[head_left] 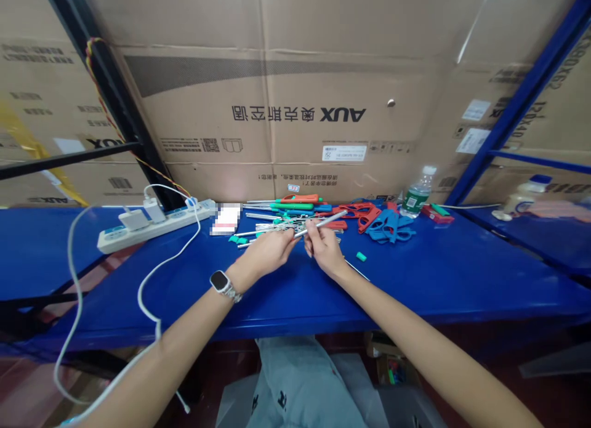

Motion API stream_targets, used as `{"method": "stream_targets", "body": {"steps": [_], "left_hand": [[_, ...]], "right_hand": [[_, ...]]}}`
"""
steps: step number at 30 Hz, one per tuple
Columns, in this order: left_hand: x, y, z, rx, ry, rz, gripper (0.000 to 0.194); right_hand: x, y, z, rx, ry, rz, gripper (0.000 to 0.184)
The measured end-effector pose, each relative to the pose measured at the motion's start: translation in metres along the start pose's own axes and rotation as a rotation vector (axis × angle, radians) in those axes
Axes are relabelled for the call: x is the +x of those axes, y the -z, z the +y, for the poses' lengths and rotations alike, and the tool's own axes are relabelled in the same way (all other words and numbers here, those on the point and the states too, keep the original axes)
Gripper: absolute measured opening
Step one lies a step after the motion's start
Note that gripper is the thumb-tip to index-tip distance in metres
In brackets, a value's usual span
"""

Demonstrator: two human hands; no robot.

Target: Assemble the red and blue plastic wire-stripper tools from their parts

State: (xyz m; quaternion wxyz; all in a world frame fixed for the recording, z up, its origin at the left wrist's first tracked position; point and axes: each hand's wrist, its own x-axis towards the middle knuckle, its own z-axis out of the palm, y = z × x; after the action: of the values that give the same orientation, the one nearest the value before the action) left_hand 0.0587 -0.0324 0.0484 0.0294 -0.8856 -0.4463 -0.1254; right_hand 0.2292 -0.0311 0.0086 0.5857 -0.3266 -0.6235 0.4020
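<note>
Left hand (pixel 273 248) pinches the near end of a silver metal rod (pixel 333 218), right hand (pixel 325 248) grips it partway along between thumb and fingers, rod slanting away rightward by the loose rod pile (pixel 258 217) on the blue table (pixel 295 298), green cap (pixel 361 255) lying right.

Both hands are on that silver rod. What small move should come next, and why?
Perhaps a slight twist by the left hand: it pinches the lower end of the rod, while the right hand grips farther up and could steady it. The left fingers hide that end.
</note>
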Motion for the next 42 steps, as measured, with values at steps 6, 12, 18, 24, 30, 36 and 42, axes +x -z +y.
{"method": "stream_targets", "body": {"steps": [6, 12, 18, 24, 30, 36, 42], "left_hand": [[-0.007, -0.008, -0.001, 0.042, 0.059, -0.015, 0.026], [-0.014, -0.006, -0.007, 0.025, 0.069, 0.028, 0.026], [-0.018, 0.013, -0.028, 0.098, 0.119, 0.054, 0.026], [-0.025, 0.017, -0.064, 0.165, 0.206, 0.064, 0.029], [-0.031, 0.004, -0.061, 0.125, 0.2, 0.062, 0.023], [-0.035, 0.005, -0.058, 0.141, 0.18, 0.032, 0.025], [-0.031, 0.005, -0.043, 0.156, 0.144, -0.07, 0.031]], "right_hand": [[0.0, -0.009, 0.006, -0.066, -0.007, -0.03, 0.058], [0.003, -0.019, -0.001, -0.111, 0.003, -0.082, 0.057], [0.009, 0.0, -0.004, -0.14, -0.035, -0.276, 0.025], [0.022, 0.004, 0.001, -0.804, 0.064, -0.327, 0.011], [0.029, -0.012, -0.004, -1.031, 0.169, -0.45, 0.012], [0.023, 0.013, -0.005, -0.884, 0.042, -0.271, 0.011], [0.008, 0.039, -0.009, -0.954, -0.006, -0.219, 0.015]]}}
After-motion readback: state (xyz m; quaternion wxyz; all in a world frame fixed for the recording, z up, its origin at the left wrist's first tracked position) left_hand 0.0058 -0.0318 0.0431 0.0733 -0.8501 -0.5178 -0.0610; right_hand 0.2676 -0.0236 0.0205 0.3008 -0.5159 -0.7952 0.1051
